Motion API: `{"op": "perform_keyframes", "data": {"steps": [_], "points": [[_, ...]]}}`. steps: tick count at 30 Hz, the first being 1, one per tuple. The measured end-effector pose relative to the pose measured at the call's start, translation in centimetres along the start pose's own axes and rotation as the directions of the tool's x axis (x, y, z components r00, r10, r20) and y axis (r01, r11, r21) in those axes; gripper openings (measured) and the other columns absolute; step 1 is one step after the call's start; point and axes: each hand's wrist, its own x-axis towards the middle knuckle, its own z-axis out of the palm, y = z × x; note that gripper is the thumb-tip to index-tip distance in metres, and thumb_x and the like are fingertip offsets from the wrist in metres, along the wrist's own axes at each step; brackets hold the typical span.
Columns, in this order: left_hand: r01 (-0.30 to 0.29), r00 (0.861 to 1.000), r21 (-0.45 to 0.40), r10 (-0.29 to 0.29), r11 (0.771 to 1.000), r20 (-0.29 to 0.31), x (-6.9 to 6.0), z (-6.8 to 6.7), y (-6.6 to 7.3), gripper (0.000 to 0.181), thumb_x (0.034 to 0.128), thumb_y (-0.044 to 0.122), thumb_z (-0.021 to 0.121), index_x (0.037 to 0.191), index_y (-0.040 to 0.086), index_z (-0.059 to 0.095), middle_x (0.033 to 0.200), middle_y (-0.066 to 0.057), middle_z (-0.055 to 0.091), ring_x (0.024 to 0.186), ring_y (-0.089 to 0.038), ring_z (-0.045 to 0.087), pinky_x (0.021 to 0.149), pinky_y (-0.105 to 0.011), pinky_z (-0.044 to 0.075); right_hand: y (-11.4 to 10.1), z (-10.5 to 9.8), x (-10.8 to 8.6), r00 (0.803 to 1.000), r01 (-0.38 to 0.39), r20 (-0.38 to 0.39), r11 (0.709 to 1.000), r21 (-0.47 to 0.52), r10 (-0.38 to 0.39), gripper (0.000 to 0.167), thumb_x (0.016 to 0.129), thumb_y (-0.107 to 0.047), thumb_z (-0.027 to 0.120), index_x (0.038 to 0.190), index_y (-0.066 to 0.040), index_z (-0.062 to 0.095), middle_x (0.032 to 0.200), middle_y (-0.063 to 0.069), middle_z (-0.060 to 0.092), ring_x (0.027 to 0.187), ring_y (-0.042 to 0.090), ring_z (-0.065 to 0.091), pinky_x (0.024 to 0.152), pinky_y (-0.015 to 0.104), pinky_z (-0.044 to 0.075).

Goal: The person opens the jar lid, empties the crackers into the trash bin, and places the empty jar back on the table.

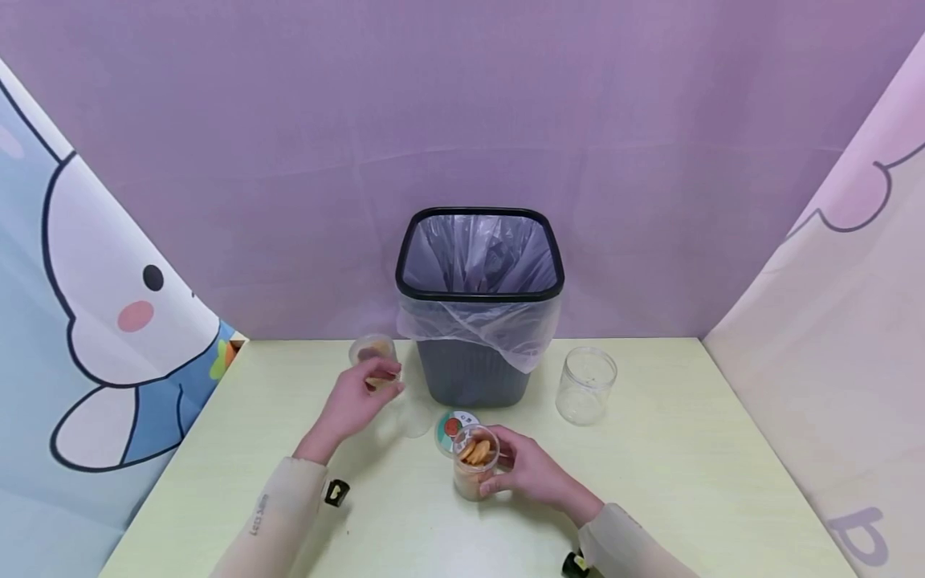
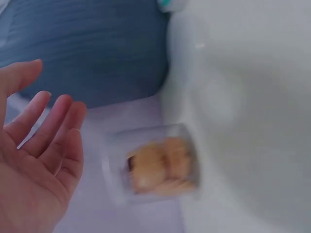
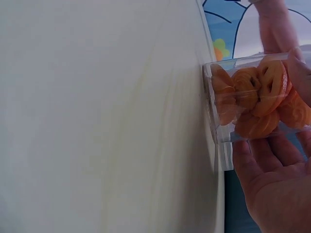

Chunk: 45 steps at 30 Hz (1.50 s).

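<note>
My right hand (image 1: pixel 531 470) grips a clear jar of cookies (image 1: pixel 475 474) by its side, and the jar stands upright on the table. In the right wrist view, the thumb and fingers hold that jar, with twisted golden cookies (image 3: pixel 257 92) showing through its wall. My left hand (image 1: pixel 357 401) is raised with loosely bent fingers and holds nothing. Just beyond it, a second clear jar (image 1: pixel 372 347) stands partly hidden; in the left wrist view its cookies (image 2: pixel 155 165) are blurred. Between the hands lie a clear round lid (image 1: pixel 415 417) and a green-and-white printed disc (image 1: pixel 446 432).
A grey bin (image 1: pixel 470 373) with a black rim and a clear liner bag stands at the back middle of the table. To its right is a clear, uncovered jar (image 1: pixel 585 389). Cloth hangings (image 1: pixel 462 96) surround the pale table (image 1: pixel 650 482).
</note>
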Motion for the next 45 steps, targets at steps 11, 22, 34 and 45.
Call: {"op": "perform_keyframes", "data": {"steps": [11,22,34,45], "points": [[-0.111,0.985,0.024,0.113,0.994,-0.134,1.6,-3.1,4.6,0.047,0.0933,0.016,0.071,0.137,0.011,0.054,0.111,-0.005,0.071,0.092,-0.017,0.068,0.075,-0.041,0.054,-0.1,0.0,0.0,1.0,-0.002,-0.002,1.0,0.004,0.002,0.075,0.074,-0.005,0.086,0.14,-0.004,0.051,0.134,0.012,0.058,0.123,0.02,0.057,0.102,0.027,0.045],[-0.231,0.949,0.195,0.265,0.953,-0.17,3.1,-3.2,8.9,0.078,0.0918,0.027,0.073,0.156,0.018,0.031,0.114,-0.005,0.069,0.092,-0.022,0.067,0.075,-0.043,0.055,0.4,-0.1,0.2,1.0,-0.013,0.001,1.0,-0.006,0.013,0.073,0.076,-0.008,0.086,0.141,-0.004,0.051,0.133,0.008,0.058,0.123,0.02,0.056,0.101,0.027,0.045],[-0.196,0.974,0.243,0.217,0.95,-0.061,5.1,-3.4,10.7,0.078,0.0938,0.036,0.07,0.158,0.018,0.028,0.089,0.0,0.068,0.072,-0.013,0.063,0.064,-0.034,0.053,0.3,-0.1,0.0,1.0,-0.006,-0.002,1.0,0.007,0.006,0.073,0.074,-0.006,0.086,0.139,-0.008,0.053,0.133,0.009,0.059,0.123,0.021,0.057,0.102,0.027,0.045],[-0.054,0.998,-0.073,0.057,0.996,0.038,5.4,-2.9,11.2,0.072,0.1009,0.042,0.057,0.159,0.029,0.017,0.082,-0.009,0.074,0.06,-0.016,0.067,0.072,-0.042,0.051,0.0,0.2,-0.1,1.0,0.002,-0.017,1.0,0.019,-0.001,0.073,0.075,-0.007,0.086,0.14,-0.005,0.052,0.136,0.012,0.057,0.124,0.022,0.055,0.102,0.027,0.045]]}}
